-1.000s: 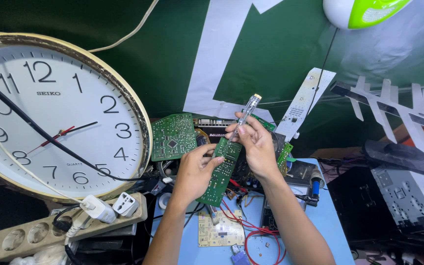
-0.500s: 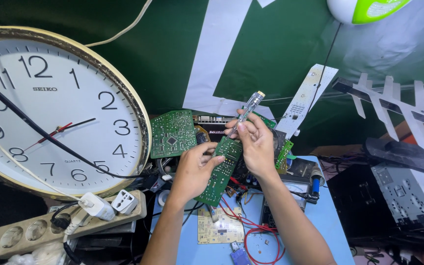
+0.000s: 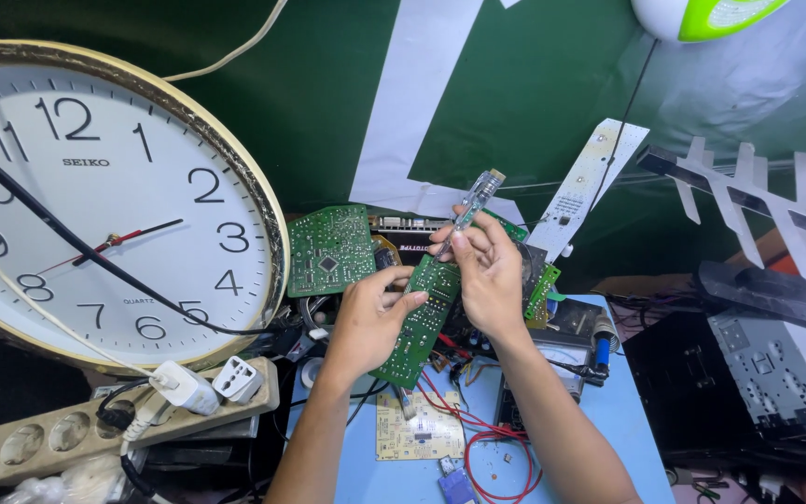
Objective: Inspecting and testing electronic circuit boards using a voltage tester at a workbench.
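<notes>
At the far left a big wall clock (image 3: 95, 201) leans over the surface (image 3: 627, 439), with a black cable across its face, and below it lies a power strip (image 3: 95, 425) with white plugs. Just right of the clock stands a square green board (image 3: 330, 248).

Near the middle, the left hand (image 3: 370, 322) closes its grip on the edge of a long green board (image 3: 419, 322), held tilted above the surface. The right hand (image 3: 487, 275) holds the upper end of the same board and pinches a clear tester screwdriver (image 3: 470, 205), which points up and to the right.

I judge that the long board could slip or twist, because both hands hold it only at the edges and the right hand shares its grip with the tester. The metal tip could also scratch a part.

Below the hands, red wires (image 3: 478, 429) and a small yellowish board (image 3: 417, 429) crowd the blue surface. At the right a black car stereo (image 3: 757, 373) and an antenna (image 3: 757, 191) leave little free room.
</notes>
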